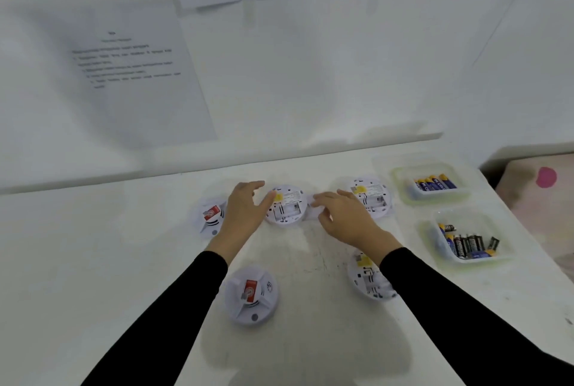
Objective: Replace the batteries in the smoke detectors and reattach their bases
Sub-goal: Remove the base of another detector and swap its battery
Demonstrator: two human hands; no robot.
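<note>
Several white smoke detectors lie on the white table [93, 261]. One lies on its face in the middle [285, 207], back up, with a yellow label and an empty battery bay. My left hand [247, 210] hovers at its left edge, fingers relaxed and spread. My right hand [344, 218] reaches in at its right edge, fingertips by a white piece [312, 213] that is too blurred to identify. Two more backs-up detectors lie at the back right [371, 196] and front right [368, 277], the latter partly under my right sleeve. Two face-up detectors with red stickers lie at the left [211, 218] and front [251, 297].
A clear tray [431, 184] with blue batteries stands at the back right. A second clear tray [466, 241] holding several mixed black and blue batteries stands nearer. The table's right edge runs diagonally past the trays. Printed sheets hang on the wall behind.
</note>
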